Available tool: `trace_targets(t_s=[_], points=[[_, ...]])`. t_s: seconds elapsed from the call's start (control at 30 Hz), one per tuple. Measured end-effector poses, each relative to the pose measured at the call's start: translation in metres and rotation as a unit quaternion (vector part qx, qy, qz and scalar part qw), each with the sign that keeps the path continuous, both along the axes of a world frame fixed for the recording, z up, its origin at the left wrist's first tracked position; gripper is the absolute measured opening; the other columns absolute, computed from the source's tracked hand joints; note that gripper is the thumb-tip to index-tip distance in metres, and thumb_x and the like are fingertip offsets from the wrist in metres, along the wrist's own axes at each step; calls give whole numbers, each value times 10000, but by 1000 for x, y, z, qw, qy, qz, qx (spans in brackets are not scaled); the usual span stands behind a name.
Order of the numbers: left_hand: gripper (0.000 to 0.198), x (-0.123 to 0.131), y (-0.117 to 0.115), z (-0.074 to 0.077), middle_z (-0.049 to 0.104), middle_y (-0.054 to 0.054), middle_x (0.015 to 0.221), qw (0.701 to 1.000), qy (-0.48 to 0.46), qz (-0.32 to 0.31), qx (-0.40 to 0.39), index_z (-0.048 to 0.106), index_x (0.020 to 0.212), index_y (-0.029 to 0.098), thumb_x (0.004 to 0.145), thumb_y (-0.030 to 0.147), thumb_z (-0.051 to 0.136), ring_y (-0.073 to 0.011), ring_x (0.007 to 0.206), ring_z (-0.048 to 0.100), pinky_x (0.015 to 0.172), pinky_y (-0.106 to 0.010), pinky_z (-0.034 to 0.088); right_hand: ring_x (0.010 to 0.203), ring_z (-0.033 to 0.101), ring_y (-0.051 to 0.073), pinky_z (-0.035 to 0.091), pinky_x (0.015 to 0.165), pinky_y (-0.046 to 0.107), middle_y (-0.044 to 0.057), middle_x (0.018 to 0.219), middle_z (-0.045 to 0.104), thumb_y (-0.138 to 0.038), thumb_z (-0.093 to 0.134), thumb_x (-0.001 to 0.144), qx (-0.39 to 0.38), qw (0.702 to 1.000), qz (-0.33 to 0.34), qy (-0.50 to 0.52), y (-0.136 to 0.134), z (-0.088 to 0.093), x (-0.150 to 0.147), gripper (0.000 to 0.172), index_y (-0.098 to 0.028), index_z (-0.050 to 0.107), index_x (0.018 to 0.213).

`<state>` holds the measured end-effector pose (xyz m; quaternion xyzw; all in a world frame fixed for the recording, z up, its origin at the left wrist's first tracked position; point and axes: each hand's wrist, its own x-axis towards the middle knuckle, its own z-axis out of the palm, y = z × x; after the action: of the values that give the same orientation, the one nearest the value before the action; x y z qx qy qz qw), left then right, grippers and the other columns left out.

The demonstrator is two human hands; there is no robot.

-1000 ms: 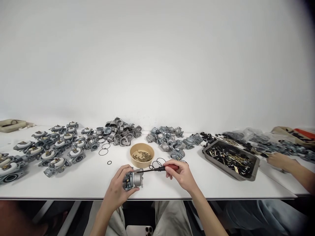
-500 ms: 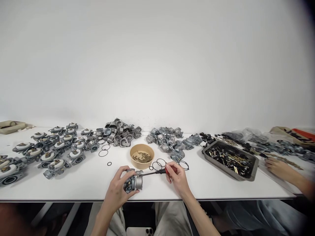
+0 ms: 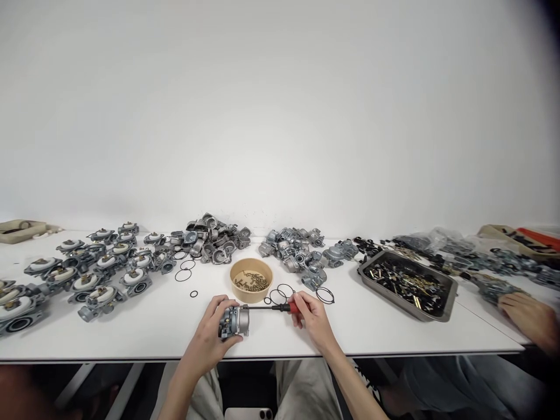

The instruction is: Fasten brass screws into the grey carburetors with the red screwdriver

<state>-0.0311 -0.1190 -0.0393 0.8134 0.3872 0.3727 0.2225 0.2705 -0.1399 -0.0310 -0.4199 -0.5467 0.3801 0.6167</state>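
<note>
My left hand [image 3: 212,331] is closed around a metal carburetor [image 3: 238,322], held on its side just above the table near the front edge. In my right hand [image 3: 311,315] is a screwdriver [image 3: 282,307] with a red and black handle, gripped by thumb and fingers. Its shaft lies level, and the tip meets the carburetor's upper right side; the screw head there is too small to make out. Behind the carburetor stands a round tan bowl [image 3: 233,289] with small brass-coloured screws [image 3: 252,281]. Thin black O-rings [image 3: 282,291] lie beside the bowl.
Several carburetor bodies with white floats [image 3: 100,294] cover the left side. Piles of metal bowls [image 3: 214,239] and castings [image 3: 297,254] sit at the back. A metal tray [image 3: 396,300] of small parts stands right; beyond it, another person's hand [image 3: 527,315] touches parts.
The carburetor has turned slightly, and the screwdriver now lies more level, its tip higher on the carburetor. The other person's hand has moved nearer the table's front edge.
</note>
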Motion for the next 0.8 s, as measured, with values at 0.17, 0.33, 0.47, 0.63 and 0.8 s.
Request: trace_targets(t_s=[0.17, 0.33, 0.47, 0.63, 0.8], points=[[488, 0, -5, 9, 500, -114, 1436, 1000, -10, -11, 7, 548, 1311, 310, 881, 179, 736, -322, 1386, 532, 1085, -427, 516, 507, 494, 110, 384, 459, 241, 15, 768, 628, -606, 780, 836, 7, 1000, 19, -7, -2, 0, 2, 454, -183, 675, 965], [477, -1, -6, 10, 539, -118, 1403, 999, -27, -14, 19, 574, 1285, 303, 861, 167, 745, -325, 1371, 553, 1079, -423, 527, 413, 368, 89, 239, 393, 216, -15, 591, 549, -614, 573, 994, -19, 1000, 4, -23, -2, 0, 1, 473, -173, 654, 844], [460, -2, -6, 9, 514, -131, 1411, 1000, -22, -19, 8, 550, 1289, 294, 882, 174, 730, -341, 1388, 526, 1086, -446, 514, 530, 444, 98, 358, 464, 236, 27, 824, 623, -631, 781, 815, -9, 999, 32, -21, -4, 0, 4, 487, -184, 683, 981], [458, -2, -8, 10, 487, -122, 1419, 1000, -20, -21, -6, 531, 1288, 304, 894, 159, 715, -327, 1416, 487, 1106, -444, 491, 426, 364, 78, 242, 408, 212, -27, 652, 548, -611, 638, 951, -45, 998, 33, -27, -1, -2, 3, 429, -182, 648, 948], [466, -2, -9, 11, 499, -115, 1412, 1000, -25, -19, -2, 543, 1283, 309, 884, 153, 725, -320, 1409, 498, 1097, -421, 496, 507, 397, 91, 284, 461, 222, -8, 726, 559, -627, 701, 901, -41, 998, 40, -41, -2, 2, 3, 453, -175, 672, 910]])
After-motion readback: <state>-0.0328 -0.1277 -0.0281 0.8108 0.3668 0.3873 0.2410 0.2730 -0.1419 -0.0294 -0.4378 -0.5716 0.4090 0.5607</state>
